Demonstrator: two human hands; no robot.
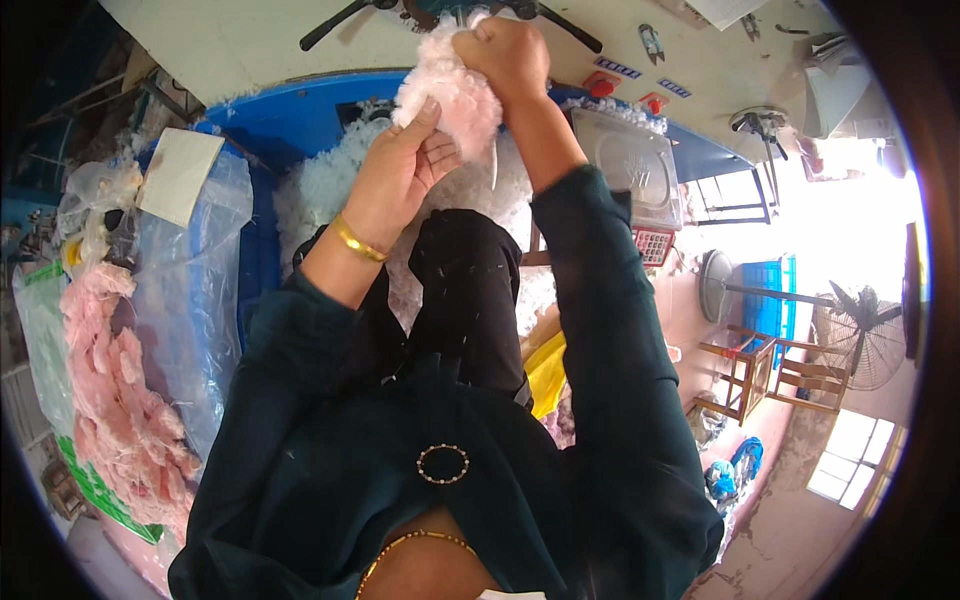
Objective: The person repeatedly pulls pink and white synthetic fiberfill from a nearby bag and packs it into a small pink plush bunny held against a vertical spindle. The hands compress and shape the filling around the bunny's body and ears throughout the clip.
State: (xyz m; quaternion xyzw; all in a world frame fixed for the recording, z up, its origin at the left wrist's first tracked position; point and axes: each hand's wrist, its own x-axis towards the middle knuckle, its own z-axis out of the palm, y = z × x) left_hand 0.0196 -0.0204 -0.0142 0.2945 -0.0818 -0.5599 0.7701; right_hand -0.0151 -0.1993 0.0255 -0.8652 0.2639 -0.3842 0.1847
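Note:
A pale pink fluffy plush piece (452,92) is held up between both hands near the top of the view. My right hand (508,52) grips its upper end in a closed fist. Lower down, my left hand (408,165), with a gold bangle at the wrist, pinches the plush's lower left edge with fingers and thumb. Beneath the hands lies a heap of white stuffing fibre (330,185) inside a blue bin (285,110). Dark green sleeves cover both forearms.
A clear plastic bag (190,280) and a pile of pink plush pieces (120,410) lie at the left. A weighing scale (640,170) stands right of the bin. Farther right are a standing fan (865,335), a wooden stool (760,375) and a blue crate (770,300).

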